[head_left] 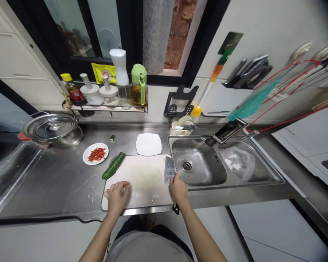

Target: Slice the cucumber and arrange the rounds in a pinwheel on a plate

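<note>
My right hand point(179, 189) is wrapped round the handle of a cleaver point(168, 168). Its wide blade points away from me over the right edge of the white cutting board point(150, 200). At the board's left front part, my left hand point(117, 198) rests with loosely bent fingers and nothing visible in them. Beyond that hand, a green cucumber point(114, 166) lies slanted across the upper left corner of the board. A short cucumber end point(112, 138) sits on the steel counter farther back. The middle of the board is wet and faintly stained green.
A white square plate point(148, 144) stands behind the board; a round plate point(105, 157) with chopped red pieces point(96, 154) is left of it. A lidded steel pot point(54, 133) stands at back left. The sink point(198, 174) adjoins the board's right side. Condiments line a wall rack point(106, 108).
</note>
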`<state>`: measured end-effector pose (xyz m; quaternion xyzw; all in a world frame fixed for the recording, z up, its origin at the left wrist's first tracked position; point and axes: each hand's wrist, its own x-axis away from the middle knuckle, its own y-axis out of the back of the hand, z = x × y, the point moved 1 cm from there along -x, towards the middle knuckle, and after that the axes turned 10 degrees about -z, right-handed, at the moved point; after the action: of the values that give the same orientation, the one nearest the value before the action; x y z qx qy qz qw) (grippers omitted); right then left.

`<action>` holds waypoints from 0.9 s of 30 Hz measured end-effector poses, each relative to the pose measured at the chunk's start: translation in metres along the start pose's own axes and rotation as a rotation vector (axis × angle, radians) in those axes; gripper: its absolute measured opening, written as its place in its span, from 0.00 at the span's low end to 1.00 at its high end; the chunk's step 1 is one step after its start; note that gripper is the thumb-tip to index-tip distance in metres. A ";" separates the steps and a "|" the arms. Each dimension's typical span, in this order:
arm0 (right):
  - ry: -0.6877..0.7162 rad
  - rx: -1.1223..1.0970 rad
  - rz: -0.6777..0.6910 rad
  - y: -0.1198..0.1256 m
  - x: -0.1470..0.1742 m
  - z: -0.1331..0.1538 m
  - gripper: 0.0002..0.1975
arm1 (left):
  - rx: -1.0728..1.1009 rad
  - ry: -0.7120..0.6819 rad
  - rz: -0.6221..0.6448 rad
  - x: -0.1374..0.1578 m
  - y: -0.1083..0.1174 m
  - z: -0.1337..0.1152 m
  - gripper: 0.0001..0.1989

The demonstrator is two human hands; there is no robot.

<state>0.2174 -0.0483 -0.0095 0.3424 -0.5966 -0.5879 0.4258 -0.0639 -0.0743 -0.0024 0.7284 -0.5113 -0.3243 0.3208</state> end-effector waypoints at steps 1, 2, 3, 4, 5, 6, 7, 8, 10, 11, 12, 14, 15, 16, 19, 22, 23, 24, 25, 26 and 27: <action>0.006 0.012 -0.003 0.000 0.000 0.000 0.16 | 0.025 -0.003 0.003 -0.001 -0.004 -0.001 0.09; 0.009 0.024 -0.002 0.001 0.000 0.001 0.17 | 0.061 -0.007 0.008 -0.001 -0.008 -0.002 0.09; 0.011 0.036 0.002 0.002 -0.001 0.001 0.17 | 0.111 -0.010 0.017 -0.002 -0.013 -0.003 0.09; 0.012 0.046 0.009 0.003 -0.001 0.002 0.17 | 0.173 -0.010 0.027 -0.002 -0.019 -0.004 0.10; 0.012 0.054 0.019 0.004 -0.001 0.002 0.17 | 0.242 -0.005 0.034 -0.004 -0.026 -0.005 0.10; 0.010 0.061 0.030 0.005 -0.001 0.002 0.17 | 0.313 0.008 0.039 -0.006 -0.033 -0.007 0.11; 0.008 0.065 0.039 0.007 -0.001 0.002 0.18 | 0.377 0.029 0.039 -0.011 -0.040 -0.009 0.11; 0.005 0.065 0.043 0.009 -0.002 0.002 0.18 | 0.421 0.063 0.027 -0.017 -0.047 -0.013 0.11; 0.001 0.052 0.037 0.016 -0.008 0.001 0.19 | 0.466 0.138 0.026 -0.035 -0.061 -0.022 0.13; 0.003 0.039 0.025 0.021 -0.014 0.001 0.19 | 0.469 0.182 0.022 -0.048 -0.067 -0.028 0.15; 0.009 0.020 0.008 0.026 -0.022 0.003 0.20 | 0.457 0.228 0.020 -0.062 -0.072 -0.035 0.16; 0.037 -0.029 -0.035 0.038 -0.045 0.010 0.21 | 0.379 0.296 0.018 -0.093 -0.082 -0.048 0.20; 0.049 -0.057 -0.055 0.044 -0.060 0.016 0.21 | 0.330 0.310 0.025 -0.109 -0.086 -0.055 0.21; 0.074 -0.091 -0.071 0.048 -0.076 0.023 0.21 | 0.274 0.311 0.028 -0.124 -0.091 -0.060 0.22; 0.130 -0.174 -0.041 0.054 -0.124 0.051 0.21 | 0.127 0.294 0.043 -0.161 -0.104 -0.069 0.25; 0.137 -0.223 0.066 0.042 -0.159 0.075 0.19 | 0.016 0.299 0.090 -0.184 -0.116 -0.068 0.26; 0.134 -0.226 0.083 0.036 -0.168 0.080 0.19 | -0.003 0.306 0.099 -0.190 -0.120 -0.066 0.26; 0.128 -0.229 0.097 0.030 -0.174 0.085 0.19 | -0.012 0.312 0.104 -0.194 -0.123 -0.063 0.26; 0.126 -0.233 0.105 0.024 -0.179 0.088 0.19 | -0.014 0.318 0.108 -0.197 -0.126 -0.061 0.26; 0.125 -0.239 0.112 0.018 -0.184 0.090 0.18 | -0.012 0.322 0.113 -0.200 -0.128 -0.059 0.26; 0.125 -0.246 0.119 0.014 -0.187 0.092 0.18 | -0.010 0.324 0.120 -0.203 -0.130 -0.057 0.25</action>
<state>0.2103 0.1603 -0.0107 0.2877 -0.5117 -0.6079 0.5347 -0.0022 0.1617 -0.0439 0.7379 -0.4936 -0.1853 0.4214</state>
